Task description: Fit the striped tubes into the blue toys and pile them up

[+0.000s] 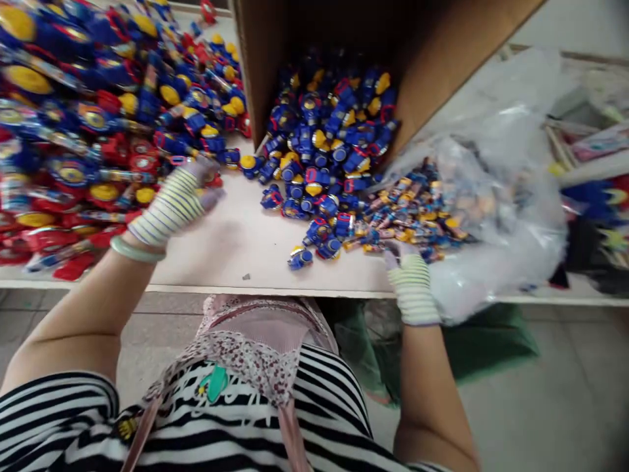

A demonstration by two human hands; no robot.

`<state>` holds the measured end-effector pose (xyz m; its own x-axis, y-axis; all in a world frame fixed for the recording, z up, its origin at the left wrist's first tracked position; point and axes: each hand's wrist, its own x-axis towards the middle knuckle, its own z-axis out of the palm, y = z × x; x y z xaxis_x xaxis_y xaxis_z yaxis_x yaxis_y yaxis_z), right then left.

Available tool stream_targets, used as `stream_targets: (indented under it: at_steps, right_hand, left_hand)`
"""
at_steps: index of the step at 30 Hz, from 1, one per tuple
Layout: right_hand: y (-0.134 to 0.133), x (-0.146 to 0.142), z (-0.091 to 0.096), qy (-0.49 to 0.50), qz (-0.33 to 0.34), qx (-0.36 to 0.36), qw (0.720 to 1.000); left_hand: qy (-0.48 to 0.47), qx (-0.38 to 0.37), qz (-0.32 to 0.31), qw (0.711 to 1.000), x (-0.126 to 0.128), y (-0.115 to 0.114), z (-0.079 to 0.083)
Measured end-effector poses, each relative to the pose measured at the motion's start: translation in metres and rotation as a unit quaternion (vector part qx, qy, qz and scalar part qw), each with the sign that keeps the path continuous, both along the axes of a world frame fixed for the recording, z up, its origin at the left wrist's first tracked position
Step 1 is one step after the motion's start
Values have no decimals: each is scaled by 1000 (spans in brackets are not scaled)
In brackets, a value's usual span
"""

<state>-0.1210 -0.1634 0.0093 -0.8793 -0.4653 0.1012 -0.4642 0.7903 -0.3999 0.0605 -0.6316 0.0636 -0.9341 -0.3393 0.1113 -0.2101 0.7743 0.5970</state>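
Observation:
My left hand (174,200), in a striped glove, hovers at the edge of a big heap of assembled blue, red and yellow toys (93,124) on the left of the table; its fingers are blurred. My right hand (410,278), also gloved, rests at the mouth of a clear plastic bag (496,196) holding small colourful stick-like pieces (417,210); its fingertips are hidden among them. Between the hands lie small blue toy parts (319,177) spilling out of a tipped cardboard box (432,72).
The table's front edge (275,288) runs just before my body. More toy packaging and blue and yellow items (599,196) lie at the far right. A green bag (491,341) sits on the floor under the table.

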Motion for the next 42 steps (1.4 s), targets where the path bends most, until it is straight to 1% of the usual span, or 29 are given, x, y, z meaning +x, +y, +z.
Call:
stream_targets:
  at_steps: [1,2,3,4,5,6,7,8,10,12,13,14,16,17,18,20,21,23,26,28,31,33,34,35,36,38,40,42]
  right_hand:
    - [-3,0,-3,-4,19,51,999]
    - [-8,0,-5,-9,36,97,995]
    - [-12,0,-9,-10,45,134,990]
    - [-16,1,-12,-6,47,164,985]
    - [-19,1,-15,-1,42,186,982]
    - [-21,2,-18,6,32,199,979]
    - [-21,2,-21,12,19,204,979]
    - [-20,3,-23,15,5,201,979]
    - [-15,5,-25,20,-23,179,983]
    - [-13,12,-21,21,-24,121,992]
    - [-14,18,-17,13,-3,74,997]
    - [-18,26,-11,-3,34,22,999]
    - [-31,44,3,-44,126,-62,989]
    - [-39,54,10,-61,166,-78,981]
    - [-48,62,17,-72,195,-74,975]
    - [-63,74,28,-76,222,-31,972]
    - [-68,77,32,-72,223,-10,972]
    - [-72,78,36,-61,212,17,975]
    - [-73,78,37,-62,207,43,975]
    - [-76,81,38,-76,211,76,971]
    - [-88,93,40,-86,202,129,967]
    - [-96,100,40,-87,193,158,964]
    - [-99,103,40,-86,189,170,963]
    - [-101,106,40,-83,186,178,963]
    - [-102,107,40,-79,186,183,962]
    - [-102,109,39,-74,195,180,961]
    - [-100,110,36,-78,198,161,964]
    - [-97,111,30,-97,187,115,971]
  left_hand:
    - [-38,37,-119,991,-7,39,-15]
    - [-70,61,-207,974,-12,76,-29]
    - [-83,63,-257,961,-16,110,-42]
    - [-84,55,-279,955,-19,137,-52]
    - [-74,44,-280,956,-21,158,-60]
    - [-63,39,-274,959,-22,172,-67]
    - [-54,51,-267,961,-22,180,-71]
    - [-44,84,-260,961,-21,181,-73]
    - [-19,191,-245,950,-16,174,-72]
    - [-3,288,-227,930,-9,160,-67]
    - [-2,313,-220,924,-7,154,-64]
    - [-4,318,-217,923,-5,149,-60]
    - [-16,295,-225,928,-3,142,-52]
    - [-22,278,-235,931,-4,140,-47]
    - [-30,263,-247,932,-5,139,-42]
    - [-43,262,-269,926,-8,137,-34]
    - [-49,278,-273,920,-9,136,-31]
    - [-64,334,-263,903,-10,135,-28]
    - [-72,418,-226,877,-9,137,-33]
    - [-44,450,-206,868,-9,143,-39]
    - [30,467,-139,873,-10,155,-43]
    - [68,454,-87,884,-11,160,-41]
    - [81,443,-75,890,-12,161,-38]
    - [85,431,-75,895,-13,161,-36]
    - [79,419,-90,900,-14,159,-33]
    - [60,398,-135,905,-15,155,-29]
    - [54,383,-160,908,-15,152,-27]
    - [62,384,-154,908,-14,152,-26]
